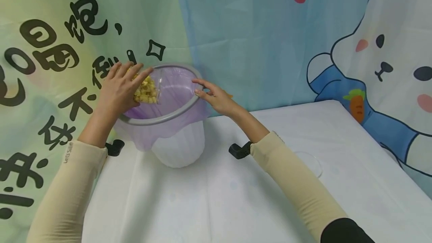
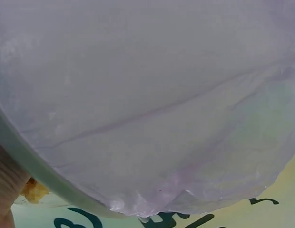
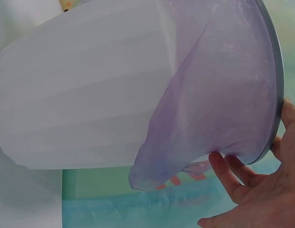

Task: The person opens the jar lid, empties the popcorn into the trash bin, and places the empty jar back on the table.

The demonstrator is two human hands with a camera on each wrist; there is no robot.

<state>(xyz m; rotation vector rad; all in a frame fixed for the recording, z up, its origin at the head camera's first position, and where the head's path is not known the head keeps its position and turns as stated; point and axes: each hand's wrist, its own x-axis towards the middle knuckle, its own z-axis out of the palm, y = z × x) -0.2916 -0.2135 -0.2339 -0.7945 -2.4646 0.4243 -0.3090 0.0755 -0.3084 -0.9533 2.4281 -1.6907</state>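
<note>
A white trash can [image 1: 182, 147] with a grey rim ring [image 1: 162, 120] stands tilted on the table, lined with a translucent purple bag [image 1: 141, 138] that folds over its outside. My left hand [image 1: 118, 91] holds a clear container [image 1: 159, 85] of yellow chunks [image 1: 146, 93] over the left part of the can's mouth. In the left wrist view, part of that hand [image 2: 5, 185] shows beyond the rim beside a yellow piece [image 2: 35, 191]. My right hand [image 1: 217, 98] grips the right side of the rim; the right wrist view has two fingertips [image 3: 216, 159] against the bag outside.
White cloth covers the table [image 1: 219, 198]. Behind it hangs a printed curtain [image 1: 243, 40] with lettering and a cartoon bear, close to the can's back. A thin clear round outline [image 1: 320, 168] lies on the cloth at right. Black wrist mounts [image 1: 240, 151] stick out near both sleeves.
</note>
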